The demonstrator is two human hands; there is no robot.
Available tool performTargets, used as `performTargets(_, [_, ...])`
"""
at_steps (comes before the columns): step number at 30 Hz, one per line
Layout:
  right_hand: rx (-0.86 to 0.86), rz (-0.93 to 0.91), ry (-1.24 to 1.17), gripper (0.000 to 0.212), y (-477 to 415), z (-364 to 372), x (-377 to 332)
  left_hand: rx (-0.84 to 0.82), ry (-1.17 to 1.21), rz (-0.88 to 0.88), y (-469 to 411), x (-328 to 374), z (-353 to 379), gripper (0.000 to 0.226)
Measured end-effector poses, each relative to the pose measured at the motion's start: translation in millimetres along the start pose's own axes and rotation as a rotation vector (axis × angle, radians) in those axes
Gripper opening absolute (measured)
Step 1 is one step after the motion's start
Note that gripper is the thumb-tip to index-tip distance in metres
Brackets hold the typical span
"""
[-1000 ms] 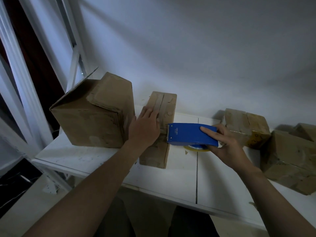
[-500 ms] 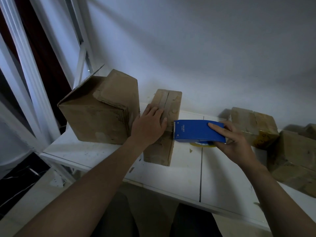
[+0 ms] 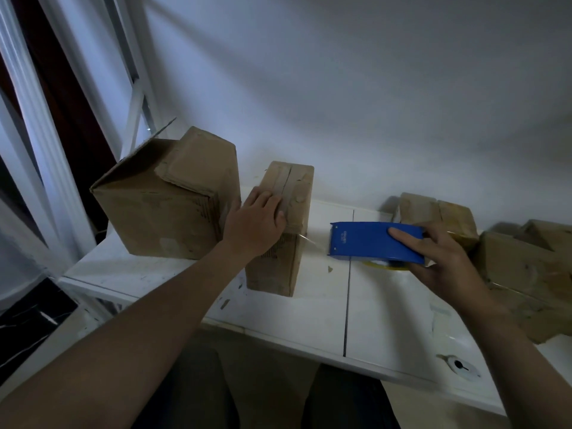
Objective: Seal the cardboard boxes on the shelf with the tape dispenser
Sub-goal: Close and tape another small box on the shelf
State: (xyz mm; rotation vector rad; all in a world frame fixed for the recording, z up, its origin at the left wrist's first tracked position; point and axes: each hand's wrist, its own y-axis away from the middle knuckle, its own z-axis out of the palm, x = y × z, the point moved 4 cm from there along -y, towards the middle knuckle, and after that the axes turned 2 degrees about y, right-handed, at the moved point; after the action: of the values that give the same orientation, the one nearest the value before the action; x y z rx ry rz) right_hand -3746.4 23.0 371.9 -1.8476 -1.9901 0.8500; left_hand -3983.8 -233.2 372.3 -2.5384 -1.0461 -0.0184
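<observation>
While left hand [image 3: 253,221] presses flat on narrow brown cardboard box [image 3: 278,264], right hand [image 3: 442,261] grips blue plastic tape dispenser [image 3: 365,241] just right of it, tape strand [image 3: 312,243] uncut; large left cardboard box [image 3: 161,212] unsealed, flap up.

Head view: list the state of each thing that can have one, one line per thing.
large box, upright, one top flap standing open.
narrow box, upright, top flaps shut.
tape dispenser, held apart from the narrow box, with a thin tape strand stretched between them.
left hand, flat, pressing on the narrow box's top.
right hand, gripping the tape dispenser.
right-side boxes, flaps shut.
</observation>
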Motion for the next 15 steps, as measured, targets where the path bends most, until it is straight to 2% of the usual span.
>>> performTargets(4, [-0.035,0.009,0.073,0.079,-12.1,1.6,-9.6,-0.007,-0.021,0.174,-4.6,8.9,2.1,0.04])
performTargets(7, [-0.077,-0.003,0.128,0.077,-19.1,1.4,-17.9,-0.117,0.099,0.187,-7.6,14.2,8.5,0.042])
performTargets(9, [-0.091,0.018,0.13,0.071,-25.6,0.2,-23.8,-0.091,0.132,0.193,-6.9,10.8,10.7,0.039])
performTargets(11, [-0.086,0.03,0.124,0.067,-32.7,2.4,-35.6,-0.061,0.086,0.208,-5.0,7.8,10.5,0.046])
performTargets(15, [-0.103,0.061,0.209,0.063,-41.8,12.0,-54.7,-0.08,-0.053,0.228,-4.6,13.3,11.1,0.078])
